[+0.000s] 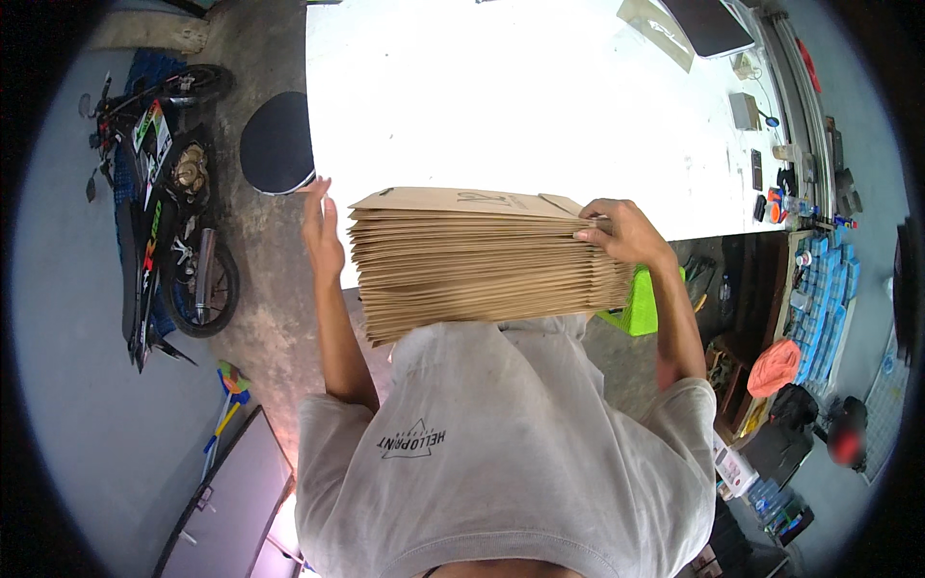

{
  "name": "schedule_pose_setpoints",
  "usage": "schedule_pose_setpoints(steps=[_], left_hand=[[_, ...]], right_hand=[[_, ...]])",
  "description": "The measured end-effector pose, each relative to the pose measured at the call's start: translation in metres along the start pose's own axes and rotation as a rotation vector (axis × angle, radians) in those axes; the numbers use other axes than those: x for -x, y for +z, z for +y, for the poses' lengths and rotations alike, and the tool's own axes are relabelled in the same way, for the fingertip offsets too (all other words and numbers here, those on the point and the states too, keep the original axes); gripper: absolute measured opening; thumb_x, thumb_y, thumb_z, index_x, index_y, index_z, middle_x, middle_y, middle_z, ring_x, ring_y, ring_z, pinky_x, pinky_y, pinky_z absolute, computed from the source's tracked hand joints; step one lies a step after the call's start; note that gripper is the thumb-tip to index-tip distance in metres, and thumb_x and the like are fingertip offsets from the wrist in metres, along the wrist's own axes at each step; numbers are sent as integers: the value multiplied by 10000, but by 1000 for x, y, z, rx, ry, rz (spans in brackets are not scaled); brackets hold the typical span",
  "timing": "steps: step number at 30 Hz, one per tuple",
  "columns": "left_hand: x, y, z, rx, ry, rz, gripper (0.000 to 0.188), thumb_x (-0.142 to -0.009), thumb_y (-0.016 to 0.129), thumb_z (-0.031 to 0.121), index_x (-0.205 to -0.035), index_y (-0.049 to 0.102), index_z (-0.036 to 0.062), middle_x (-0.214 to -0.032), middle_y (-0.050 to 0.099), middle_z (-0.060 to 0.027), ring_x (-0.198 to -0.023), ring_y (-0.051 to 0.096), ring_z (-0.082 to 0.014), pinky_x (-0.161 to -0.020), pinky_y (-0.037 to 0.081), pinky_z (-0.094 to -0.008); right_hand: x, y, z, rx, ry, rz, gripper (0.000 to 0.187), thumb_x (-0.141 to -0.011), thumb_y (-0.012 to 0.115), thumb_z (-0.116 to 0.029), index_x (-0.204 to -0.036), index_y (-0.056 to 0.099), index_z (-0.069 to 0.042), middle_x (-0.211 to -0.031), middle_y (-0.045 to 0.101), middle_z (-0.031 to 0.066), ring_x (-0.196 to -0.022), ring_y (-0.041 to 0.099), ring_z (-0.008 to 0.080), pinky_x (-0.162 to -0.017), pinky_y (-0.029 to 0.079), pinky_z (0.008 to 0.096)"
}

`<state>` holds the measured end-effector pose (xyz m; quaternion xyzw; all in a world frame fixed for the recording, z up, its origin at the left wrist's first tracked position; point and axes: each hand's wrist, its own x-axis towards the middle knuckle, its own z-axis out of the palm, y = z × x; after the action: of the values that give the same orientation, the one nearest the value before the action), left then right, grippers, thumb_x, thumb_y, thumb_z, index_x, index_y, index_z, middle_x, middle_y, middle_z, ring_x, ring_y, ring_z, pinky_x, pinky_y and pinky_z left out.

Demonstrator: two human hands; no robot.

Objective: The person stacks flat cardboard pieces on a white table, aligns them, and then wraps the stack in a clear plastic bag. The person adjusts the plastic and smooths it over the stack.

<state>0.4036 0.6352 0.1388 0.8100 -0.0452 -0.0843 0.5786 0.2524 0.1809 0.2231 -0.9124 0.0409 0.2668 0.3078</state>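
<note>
A thick stack of flat, folded brown kraft paper bags (482, 265) stands at the near edge of the white table (501, 106), close against my shirt. Dark print shows on its top piece, and the layered edges face me. My right hand (624, 231) grips the stack's upper right corner, fingers bent over the top and thumb on the near edges. At the other end, my left hand (324, 231) is raised just beside the stack, its fingers stretched out and a small gap between palm and paper. Whatever supports the stack underneath is hidden.
A dark round stool (277, 144) is by the table's left edge, with a motorbike (164, 212) beyond it. A dark tablet-like panel (711, 24) and small tools (771, 207) lie along the table's right side. Below the table's right part is a green crate (638, 303).
</note>
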Motion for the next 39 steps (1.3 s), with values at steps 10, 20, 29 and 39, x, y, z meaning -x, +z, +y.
schedule_pose_setpoints(steps=[10,20,29,39], left_hand=[[99,107,81,-980,407,-428,770,-962,456,663,-1570,362,202,-1651,167,-232,-1530,147,-419,-1209,84,-642],[90,111,84,-949,400,-362,746,-959,478,655,-1565,376,231,-1643,173,-255,-1525,155,-432,-1215,93,-621],[93,110,83,-976,396,-373,755,-959,461,671,-1570,365,238,-1647,172,-244,-1533,147,-407,-1222,79,-609],[93,111,85,-921,403,-329,820,-953,513,642,-1542,372,89,-1569,303,-226,-1473,244,-409,-1221,126,-606]], right_hand=[[-38,-34,-1,-197,121,70,341,-912,722,-288,-1118,732,-16,-1033,751,160,-990,706,303,-910,539,456],[-82,-12,-2,-193,-208,-384,547,-803,818,-445,-1214,725,-95,-1106,745,161,-1024,712,319,-944,542,478],[-105,-30,-17,-67,-198,-213,274,-890,746,-229,-1071,765,-23,-938,762,155,-840,705,260,-831,544,428],[-85,-21,-23,-44,-230,-102,213,-937,693,-202,-1054,748,-33,-1003,742,139,-900,701,291,-854,551,445]])
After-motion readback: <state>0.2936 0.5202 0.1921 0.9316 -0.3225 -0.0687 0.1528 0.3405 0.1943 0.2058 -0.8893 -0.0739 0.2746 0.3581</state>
